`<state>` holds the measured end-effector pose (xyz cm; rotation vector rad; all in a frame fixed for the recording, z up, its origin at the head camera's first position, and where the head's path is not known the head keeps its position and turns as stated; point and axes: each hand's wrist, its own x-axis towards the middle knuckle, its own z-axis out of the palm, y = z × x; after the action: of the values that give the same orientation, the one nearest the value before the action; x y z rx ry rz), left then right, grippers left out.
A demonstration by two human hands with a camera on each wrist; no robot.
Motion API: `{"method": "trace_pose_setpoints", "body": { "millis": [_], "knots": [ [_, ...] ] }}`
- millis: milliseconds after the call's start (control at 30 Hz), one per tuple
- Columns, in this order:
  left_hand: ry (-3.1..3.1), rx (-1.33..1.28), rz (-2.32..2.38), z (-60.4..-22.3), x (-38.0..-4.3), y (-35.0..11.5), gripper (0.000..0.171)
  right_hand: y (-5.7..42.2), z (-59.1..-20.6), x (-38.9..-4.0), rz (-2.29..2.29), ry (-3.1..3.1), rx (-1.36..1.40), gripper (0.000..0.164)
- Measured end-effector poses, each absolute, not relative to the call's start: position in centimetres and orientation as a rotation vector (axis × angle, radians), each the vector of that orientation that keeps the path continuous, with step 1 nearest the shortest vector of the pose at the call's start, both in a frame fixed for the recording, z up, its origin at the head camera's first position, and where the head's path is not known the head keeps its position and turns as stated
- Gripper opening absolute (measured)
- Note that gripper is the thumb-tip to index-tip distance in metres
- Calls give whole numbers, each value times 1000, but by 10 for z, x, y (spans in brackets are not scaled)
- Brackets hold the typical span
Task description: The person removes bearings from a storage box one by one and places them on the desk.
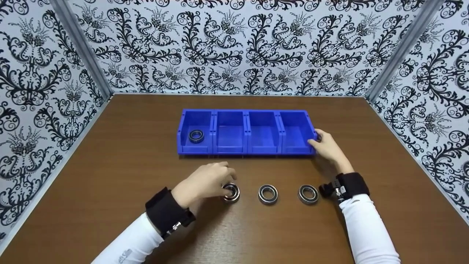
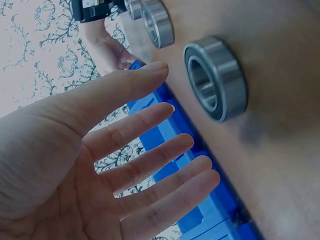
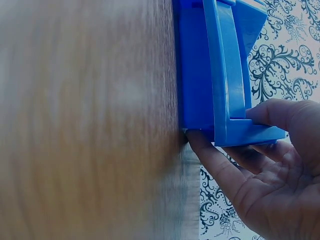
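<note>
My left hand [image 1: 209,180] reaches over the leftmost ball bearing [image 1: 231,193] of a row on the table, partly covering it in the head view. In the left wrist view the fingers are spread and the thumb extended, with a gap between them and the nearest bearing [image 2: 217,80]. My right hand [image 1: 328,147] grips the right end wall of a blue four-bay parts bin [image 1: 229,149]. Its thumb [image 3: 275,111] lies inside the wall and its fingers outside. Another bearing [image 1: 196,136] sits in the bin's leftmost compartment.
Two more bearings, a middle one [image 1: 268,194] and a right one [image 1: 308,194], lie flat in the row, the latter beside my right wrist strap [image 1: 352,184]. Patterned panels [image 1: 234,47] enclose the wooden table [image 1: 139,128] at the back and sides.
</note>
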<state>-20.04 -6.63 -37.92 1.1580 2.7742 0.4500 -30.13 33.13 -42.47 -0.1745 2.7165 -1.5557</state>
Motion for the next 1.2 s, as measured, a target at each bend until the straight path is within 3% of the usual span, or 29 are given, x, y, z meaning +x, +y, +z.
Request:
{"method": "trace_pose_setpoints", "body": {
  "millis": [1200],
  "knots": [
    [2953,951,544,-349,-234,-111,34,332,-425,-304,-1491,2777,-197,46]
  ]
}}
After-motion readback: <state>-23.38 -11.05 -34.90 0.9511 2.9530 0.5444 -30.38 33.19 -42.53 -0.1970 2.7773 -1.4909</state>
